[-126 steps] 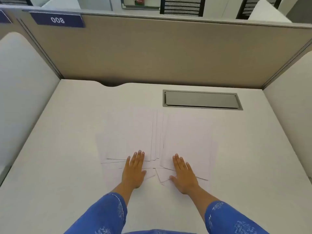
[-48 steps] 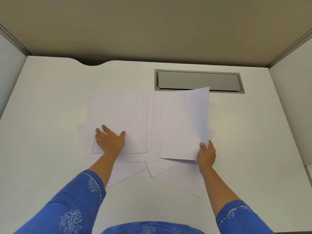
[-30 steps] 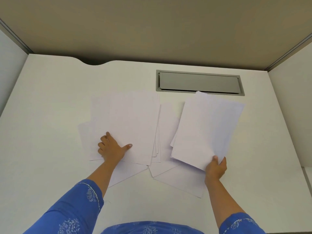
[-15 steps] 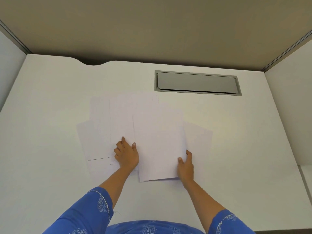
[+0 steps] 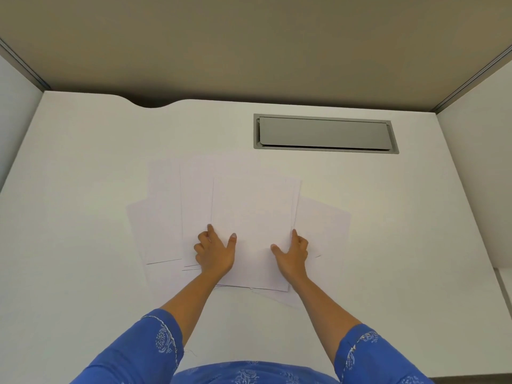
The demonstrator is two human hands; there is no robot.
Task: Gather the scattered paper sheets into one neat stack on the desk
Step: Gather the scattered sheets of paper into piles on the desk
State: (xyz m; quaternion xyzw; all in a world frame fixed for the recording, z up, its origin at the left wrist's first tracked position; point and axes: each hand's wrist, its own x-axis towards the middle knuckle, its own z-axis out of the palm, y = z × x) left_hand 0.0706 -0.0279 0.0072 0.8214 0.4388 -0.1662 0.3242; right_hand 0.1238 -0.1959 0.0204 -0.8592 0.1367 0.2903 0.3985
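Several white paper sheets lie overlapping in the middle of the white desk. A small pile of paper sheets sits on top at the centre. My left hand holds its left edge, thumb on top and fingers curled at the side. My right hand holds its right edge the same way. More sheets fan out flat to the left, and one angled sheet sticks out on the right. Sheet corners show under the pile's near edge.
A grey cable hatch is set into the desk behind the sheets, to the right. A beige partition closes the back, with white side panels left and right. A curved notch cuts the desk's back edge.
My right hand carried the lifted sheets leftward and laid them on the centre of the spread. My left hand slid right to the pile's left edge. Both hands now flank the pile.
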